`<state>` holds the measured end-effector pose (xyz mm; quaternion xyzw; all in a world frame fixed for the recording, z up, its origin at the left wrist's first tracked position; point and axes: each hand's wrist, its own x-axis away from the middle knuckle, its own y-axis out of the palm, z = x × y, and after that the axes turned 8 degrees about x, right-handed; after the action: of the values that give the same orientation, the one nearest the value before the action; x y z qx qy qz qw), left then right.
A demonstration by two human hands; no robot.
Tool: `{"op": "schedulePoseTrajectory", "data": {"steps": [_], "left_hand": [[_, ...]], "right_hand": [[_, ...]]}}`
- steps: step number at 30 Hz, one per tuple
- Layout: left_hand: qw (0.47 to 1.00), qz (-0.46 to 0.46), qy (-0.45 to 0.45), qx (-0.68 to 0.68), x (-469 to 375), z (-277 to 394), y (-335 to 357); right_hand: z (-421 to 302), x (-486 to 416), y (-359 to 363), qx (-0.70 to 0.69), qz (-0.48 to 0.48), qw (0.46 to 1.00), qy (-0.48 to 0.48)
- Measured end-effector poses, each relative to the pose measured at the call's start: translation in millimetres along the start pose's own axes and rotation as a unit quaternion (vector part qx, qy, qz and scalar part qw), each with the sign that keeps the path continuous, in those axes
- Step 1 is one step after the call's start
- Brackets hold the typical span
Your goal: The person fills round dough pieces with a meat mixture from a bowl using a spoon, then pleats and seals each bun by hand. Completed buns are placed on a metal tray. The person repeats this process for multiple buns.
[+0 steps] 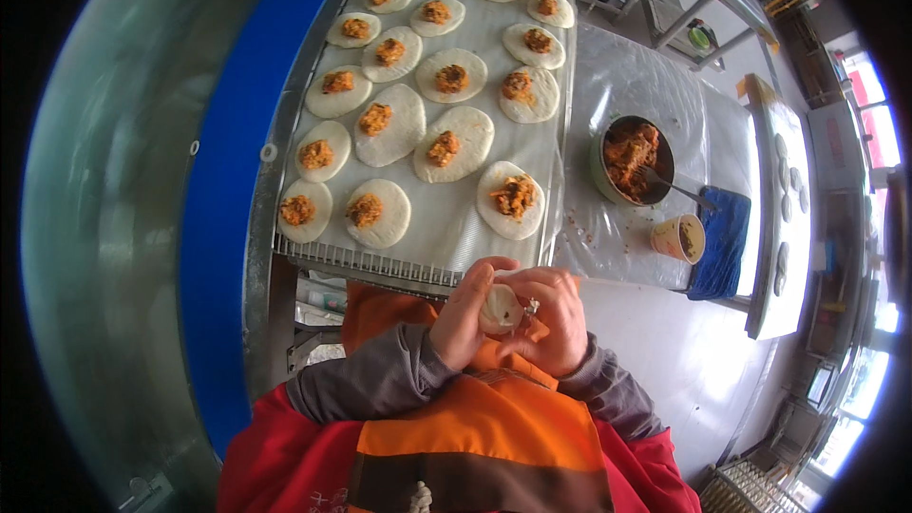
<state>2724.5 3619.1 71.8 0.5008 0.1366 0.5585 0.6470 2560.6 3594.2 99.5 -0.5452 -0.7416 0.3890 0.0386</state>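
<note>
Between my two hands is a gathered ball of dough point(501, 310), with a small dark spot of filling showing at its pleated top. My left hand point(464, 313) cups it from the left side. My right hand point(554, 310) wraps the other side, fingers curled around it and a ring on one finger. Both hands are just off the near edge of a lined wire rack point(456, 221). On the rack lie several flat dough rounds point(433, 89), each bearing a lump of orange filling point(514, 196). The nearest round point(506, 226) lies directly beyond my hands.
Right of the rack, a plastic-covered table point(598, 242) holds a pot point(602, 174) of filling with a fork point(680, 189), a paper cup point(673, 239) and a blue cloth point(719, 256). A blue strip point(228, 157) borders the left. Another board point(766, 214) stands farther right.
</note>
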Motion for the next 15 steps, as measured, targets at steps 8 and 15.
{"op": "schedulePoseTrajectory", "data": {"steps": [8,15], "left_hand": [[0.996,0.026,0.031,0.084,24.9,24.9,-30.6],[0.969,0.217,0.104,-0.063,69.6,58.9,-79.0]], "right_hand": [[-12.9,-33.7,30.7,0.014,-0.139,0.99,-0.03],[1.1,-74.0,75.2,0.137,-0.08,0.987,0.011]]}}
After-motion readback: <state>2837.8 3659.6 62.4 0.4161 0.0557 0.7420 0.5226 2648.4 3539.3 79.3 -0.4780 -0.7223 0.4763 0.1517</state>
